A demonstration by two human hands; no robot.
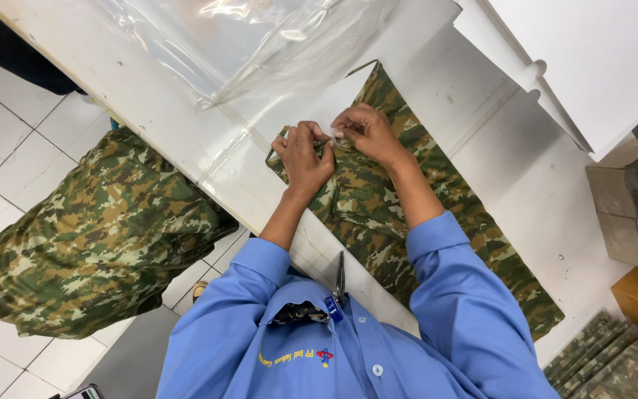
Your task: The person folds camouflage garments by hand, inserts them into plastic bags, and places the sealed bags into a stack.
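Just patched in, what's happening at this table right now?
A person in a blue shirt stands at a white table with a folded camouflage garment lying on it. Both hands work at its upper edge: the left hand presses and pinches the cloth, and the right hand pinches something small and pale right beside it. Clear plastic sheeting lies further back on the table. A heap of camouflage cloth sits to the left, over the tiled floor.
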